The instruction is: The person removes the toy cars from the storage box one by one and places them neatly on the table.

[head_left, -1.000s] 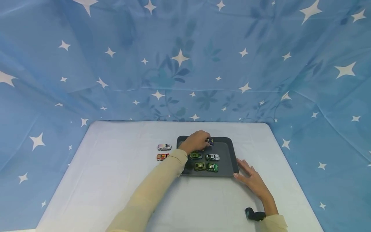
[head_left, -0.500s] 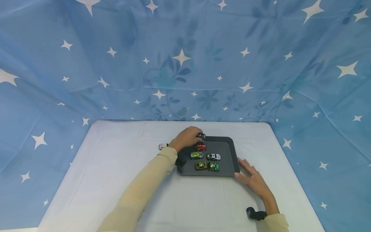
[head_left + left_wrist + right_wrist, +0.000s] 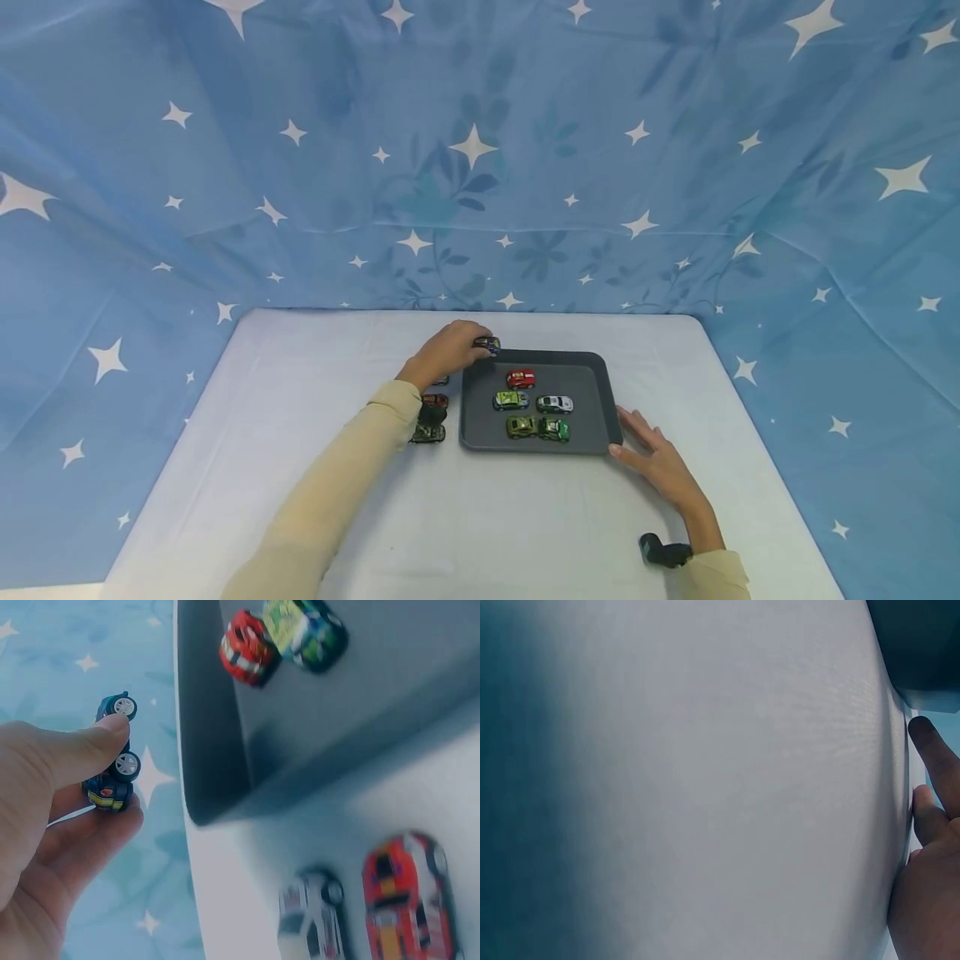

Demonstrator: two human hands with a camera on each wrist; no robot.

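One dark toy car [image 3: 489, 344], long axis running left–right, is being pinched by the left hand [image 3: 447, 347]; the right hand [image 3: 662, 468] is resting, fingers outstretched.

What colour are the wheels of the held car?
The wheels are silvery white with dark edges, clearest in the left wrist view.

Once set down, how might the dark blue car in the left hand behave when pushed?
The dark blue car would probably roll on its wheels. It seems light, pinched by the left hand alone, and stiff, showing no dent.
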